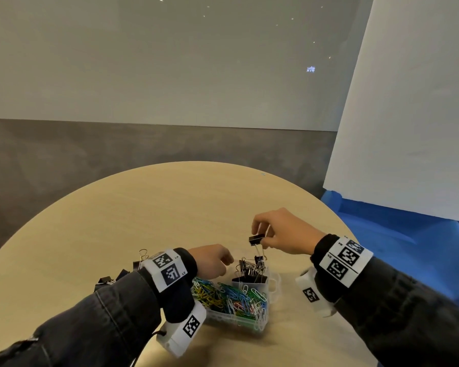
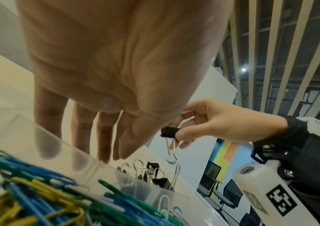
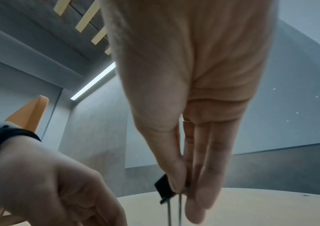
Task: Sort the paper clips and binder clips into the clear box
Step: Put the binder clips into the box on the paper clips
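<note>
On round pale wooden table (image 1: 149,207): clear plastic compartment box (image 1: 233,317), near person. Large section holds coloured paper clips (image 1: 223,295); smaller far section holds black binder clips with wire handles (image 1: 249,268).

Right hand (image 1: 284,231): pinches one black binder clip (image 1: 256,239) above binder section; its lower wire handle appears hooked on a binder clip standing in the pile.

Left hand (image 1: 212,260): hovers over the box's far edge, fingers loosely bent, holding nothing visible.

Loose black binder clips (image 1: 109,279): on table beyond left sleeve, unsorted.

Handling note: free the snagged handle, lower clip, release low over its section.

View note: left wrist view alone shows the hooked handles; head view alone shows the loose clips.
</note>
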The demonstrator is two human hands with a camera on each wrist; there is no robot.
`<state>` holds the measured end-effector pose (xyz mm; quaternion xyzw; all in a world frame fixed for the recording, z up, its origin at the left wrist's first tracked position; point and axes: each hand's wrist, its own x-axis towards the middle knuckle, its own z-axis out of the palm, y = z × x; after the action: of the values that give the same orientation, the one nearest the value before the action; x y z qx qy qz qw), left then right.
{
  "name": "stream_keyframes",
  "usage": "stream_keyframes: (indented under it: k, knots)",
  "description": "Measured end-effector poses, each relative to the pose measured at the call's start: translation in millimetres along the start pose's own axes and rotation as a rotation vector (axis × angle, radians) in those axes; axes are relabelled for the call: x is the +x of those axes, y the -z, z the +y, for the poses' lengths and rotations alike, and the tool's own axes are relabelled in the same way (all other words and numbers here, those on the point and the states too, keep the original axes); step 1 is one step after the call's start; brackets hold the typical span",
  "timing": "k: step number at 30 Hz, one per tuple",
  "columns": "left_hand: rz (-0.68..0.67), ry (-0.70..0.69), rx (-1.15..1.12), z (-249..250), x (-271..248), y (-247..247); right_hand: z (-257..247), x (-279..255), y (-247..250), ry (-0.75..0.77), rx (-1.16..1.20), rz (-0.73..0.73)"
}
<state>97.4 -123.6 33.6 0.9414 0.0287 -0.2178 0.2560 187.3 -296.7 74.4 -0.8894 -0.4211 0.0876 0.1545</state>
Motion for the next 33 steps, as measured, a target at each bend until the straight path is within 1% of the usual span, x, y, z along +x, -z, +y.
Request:
stream_keyframes:
  k: [3,6,9,12,14,18,22,24,26,27,30,33]
  knots:
    - [-0.018,0.014,0.038,0.4,-0.4,-1.7,-11.6,13.5,-4.1,0.093,-0.015,-0.004]
    - [-0.034,0.028,0.066,0.8,-1.5,-3.1,-18.8,28.2,-8.5,0.153,-0.086,-0.082]
    - [-0.029,0.034,0.084,1.1,-3.1,-3.7,-21.2,38.7,-10.9,0.149,-0.163,-0.178]
    - [-0.008,0.048,0.095,1.6,-4.8,-4.2,-21.8,42.0,-13.2,0.109,-0.214,-0.299]
    - [-0.004,0.048,0.092,1.7,-5.5,-4.8,-22.8,41.8,-15.1,0.093,-0.251,-0.329]
    - [-0.020,0.034,0.067,2.4,-6.0,-5.5,-27.2,38.7,-20.2,0.109,-0.427,-0.296]
    - [-0.059,0.001,0.059,4.6,-6.1,-5.6,-26.0,35.9,-24.1,0.136,-0.500,-0.246]
    - [-0.083,-0.011,0.065,4.3,-6.0,-6.7,-21.9,36.1,-24.6,0.120,-0.502,-0.257]
    - [-0.081,-0.025,0.086,6.9,-8.2,-6.7,-15.0,33.3,-21.8,0.102,-0.438,-0.274]
    - [-0.067,-0.039,0.091,7.0,-10.8,-5.8,-11.2,31.3,-19.8,0.091,-0.383,-0.260]
    - [0.027,-0.078,0.044,0.8,-25.8,7.5,3.5,18.5,-12.3,0.011,-0.258,-0.134]
    - [0.148,-0.067,0.052,-18.3,-47.9,33.0,17.1,-6.1,-14.6,-0.104,-0.169,-0.115]
